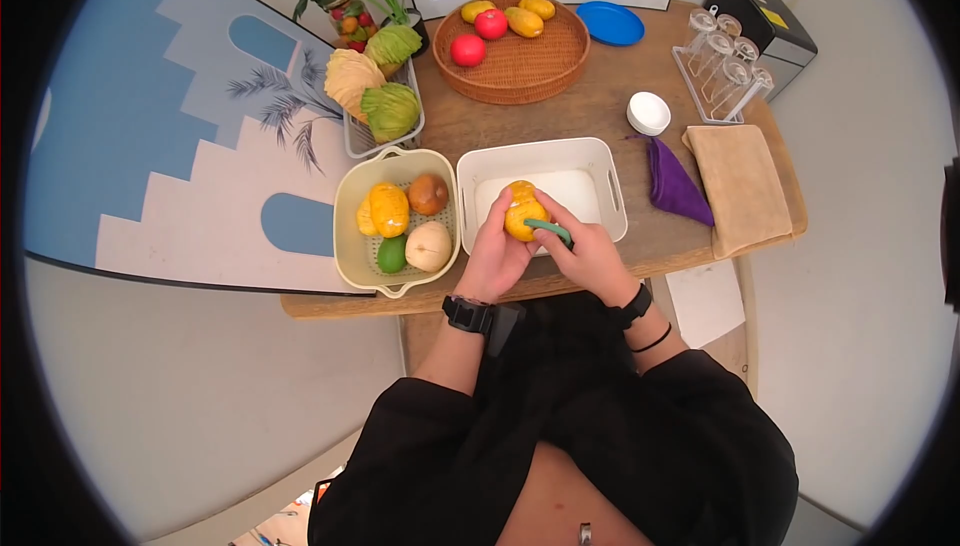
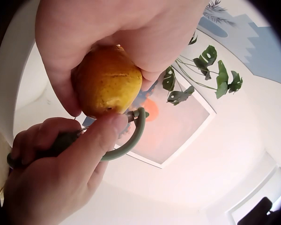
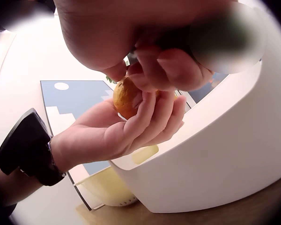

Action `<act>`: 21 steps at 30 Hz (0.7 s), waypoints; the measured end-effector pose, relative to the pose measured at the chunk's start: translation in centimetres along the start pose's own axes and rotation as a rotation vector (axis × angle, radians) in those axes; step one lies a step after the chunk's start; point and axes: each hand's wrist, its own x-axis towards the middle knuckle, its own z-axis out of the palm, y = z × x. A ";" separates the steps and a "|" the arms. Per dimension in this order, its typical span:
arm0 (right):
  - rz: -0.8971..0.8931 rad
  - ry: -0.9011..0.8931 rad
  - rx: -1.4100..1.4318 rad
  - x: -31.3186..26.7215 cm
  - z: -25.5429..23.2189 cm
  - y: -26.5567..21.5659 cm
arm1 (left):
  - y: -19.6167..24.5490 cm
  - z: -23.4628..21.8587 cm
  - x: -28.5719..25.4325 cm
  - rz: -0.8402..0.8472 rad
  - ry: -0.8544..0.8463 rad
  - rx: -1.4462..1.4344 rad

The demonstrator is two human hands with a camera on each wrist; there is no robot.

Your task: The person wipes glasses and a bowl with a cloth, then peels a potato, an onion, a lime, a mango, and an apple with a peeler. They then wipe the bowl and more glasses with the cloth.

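My left hand [image 1: 493, 256] holds a yellow, brown-speckled potato [image 1: 521, 208] over the white tub [image 1: 590, 161], fingers curled round its sides. My right hand [image 1: 593, 261] grips a green peeler [image 1: 550, 231] with a curved frame. In the left wrist view the peeler [image 2: 133, 139] is right at the lower end of the potato [image 2: 107, 82], and the right thumb presses near that end. Much of the peeler's handle is hidden in the right palm. From the right wrist, the potato [image 3: 126, 97] shows between both hands, its far side covered by fingers.
Left of the tub stands a pale yellow basket [image 1: 345, 236] with several vegetables. Behind are a round wicker tray [image 1: 520, 86], a blue plate [image 1: 610, 23] and a crate of cabbages [image 1: 390, 111]. To the right lie white bowls [image 1: 649, 113], a purple cloth [image 1: 678, 184] and a glass rack [image 1: 715, 106].
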 end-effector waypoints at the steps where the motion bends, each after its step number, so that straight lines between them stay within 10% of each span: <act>1: 0.007 -0.003 -0.090 0.0 0.0 0.1 | -0.1 0.0 0.1 -0.003 0.014 0.033; 21: 0.146 -0.208 0.084 4.9 -4.8 0.6 | 1.4 -0.7 -1.3 0.016 -0.132 0.534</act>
